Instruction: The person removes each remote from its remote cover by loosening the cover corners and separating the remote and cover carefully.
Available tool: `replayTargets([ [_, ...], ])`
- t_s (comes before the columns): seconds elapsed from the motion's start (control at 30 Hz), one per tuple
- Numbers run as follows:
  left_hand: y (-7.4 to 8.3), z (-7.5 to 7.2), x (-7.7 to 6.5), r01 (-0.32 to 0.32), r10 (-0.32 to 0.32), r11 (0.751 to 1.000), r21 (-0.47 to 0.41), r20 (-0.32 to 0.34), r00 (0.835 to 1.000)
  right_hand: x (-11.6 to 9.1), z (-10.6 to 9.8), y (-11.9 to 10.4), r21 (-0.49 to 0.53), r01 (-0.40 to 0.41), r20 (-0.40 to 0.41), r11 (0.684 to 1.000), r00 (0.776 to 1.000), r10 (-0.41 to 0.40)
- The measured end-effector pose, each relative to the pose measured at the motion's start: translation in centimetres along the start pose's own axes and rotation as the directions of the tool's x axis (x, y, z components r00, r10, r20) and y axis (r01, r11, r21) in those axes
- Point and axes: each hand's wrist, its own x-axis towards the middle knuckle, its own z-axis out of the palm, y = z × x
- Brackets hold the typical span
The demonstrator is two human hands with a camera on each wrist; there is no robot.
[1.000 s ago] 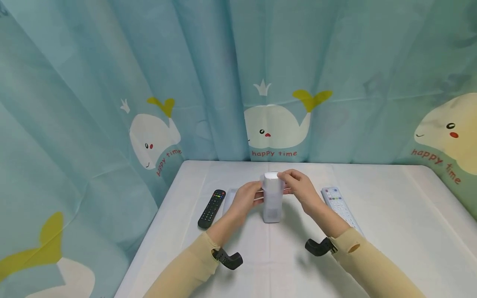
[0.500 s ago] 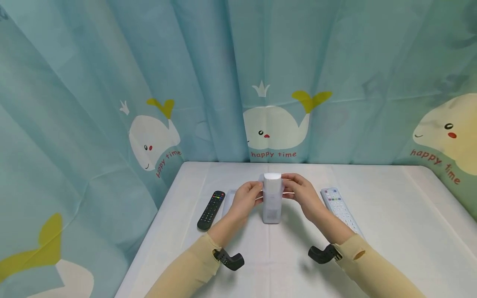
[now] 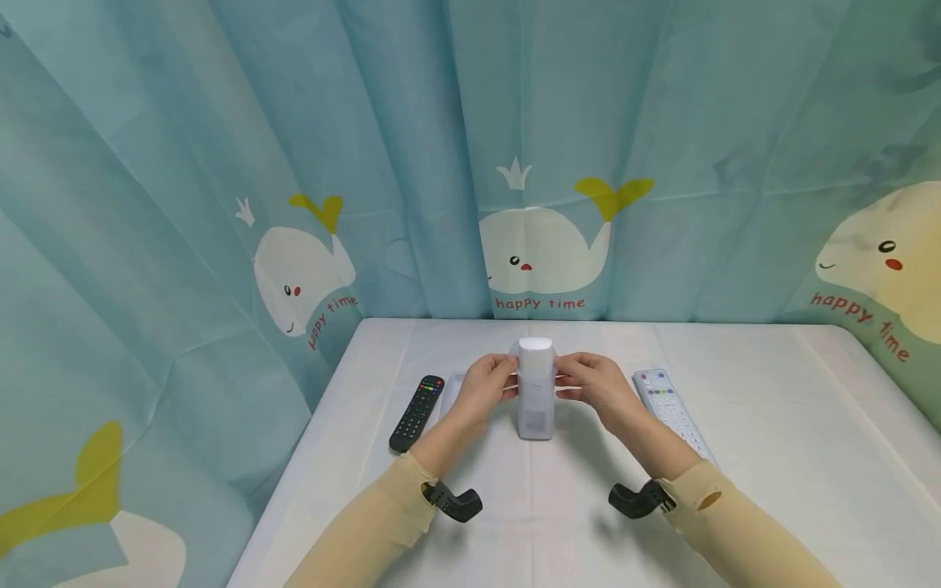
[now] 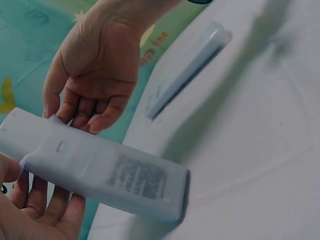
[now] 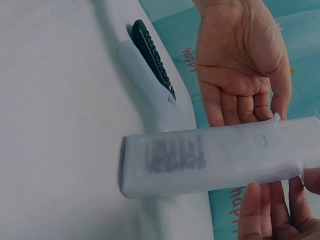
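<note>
A white remote control (image 3: 536, 349) stands on end on the table, back toward me, its lower part inside a translucent cover (image 3: 537, 404). The remote's bare white end sticks out above the cover's mouth. My left hand (image 3: 481, 390) pinches the cover's rim on the left side. On the opposite side my right hand (image 3: 599, 390) pinches the rim too, with its other fingers behind. In the left wrist view a dark printed label (image 4: 137, 176) shows through the cover (image 4: 85, 155). The front of the remote is hidden.
A black remote (image 3: 417, 412) lies on the white table (image 3: 779, 457) at the left, with a second pale cover (image 3: 452, 390) beside it, partly behind my left hand. A white remote (image 3: 671, 408) lies at the right, partly behind my right forearm. A whale-print curtain (image 3: 412, 163) hangs behind.
My right hand has moved from the remote's top corner down to the cover's rim on the right side. The left hand and the standing remote have stayed about where they were.
</note>
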Motion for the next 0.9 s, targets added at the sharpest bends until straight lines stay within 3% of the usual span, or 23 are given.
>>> replayTargets([
  [0.33, -0.9, -0.1, 0.1, 0.033, -0.034, 0.998, 0.051, 0.026, 0.999, 0.1, 0.5, 0.8, 0.051, -0.018, 0.008, 0.999, 1.000, 0.018],
  [0.9, -2.5, -0.2, 0.5, 0.047, -0.050, 0.998, 0.047, 0.052, 0.997, 0.5, 0.5, 2.4, 0.073, -0.044, 0.021, 0.996, 0.999, 0.043],
])
